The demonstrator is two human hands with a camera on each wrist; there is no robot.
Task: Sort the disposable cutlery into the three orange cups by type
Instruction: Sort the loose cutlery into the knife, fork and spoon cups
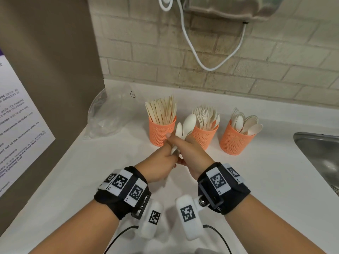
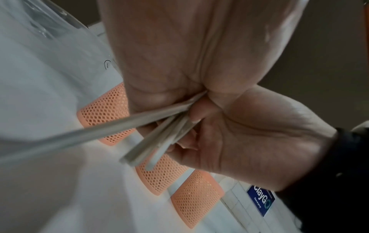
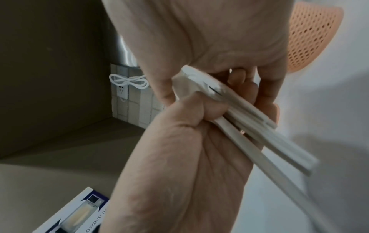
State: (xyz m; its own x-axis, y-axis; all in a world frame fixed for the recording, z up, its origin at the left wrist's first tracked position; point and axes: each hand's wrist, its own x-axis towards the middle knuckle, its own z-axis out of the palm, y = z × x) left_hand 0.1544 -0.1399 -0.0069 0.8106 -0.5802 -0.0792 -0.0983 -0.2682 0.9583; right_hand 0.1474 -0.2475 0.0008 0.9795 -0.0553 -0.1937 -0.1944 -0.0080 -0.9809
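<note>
Both my hands meet above the white counter (image 1: 91, 162) and grip one bundle of white spoons (image 1: 185, 127), bowls pointing up. My left hand (image 1: 163, 156) curls round the handles (image 2: 159, 129) from the left. My right hand (image 1: 192, 149) wraps them from the right, and the handles (image 3: 249, 126) stick out below its fingers. Behind the hands stand three orange mesh cups. The left cup (image 1: 162, 132) holds wooden knives, the middle cup (image 1: 205, 138) white forks, the right cup (image 1: 236, 142) white spoons.
A crumpled clear plastic bag (image 1: 108, 116) lies at the back left of the counter. A steel sink (image 1: 319, 153) begins at the right edge. A printed notice (image 1: 18, 125) hangs on the brown side wall. A white cable (image 1: 211, 57) loops down the brick wall.
</note>
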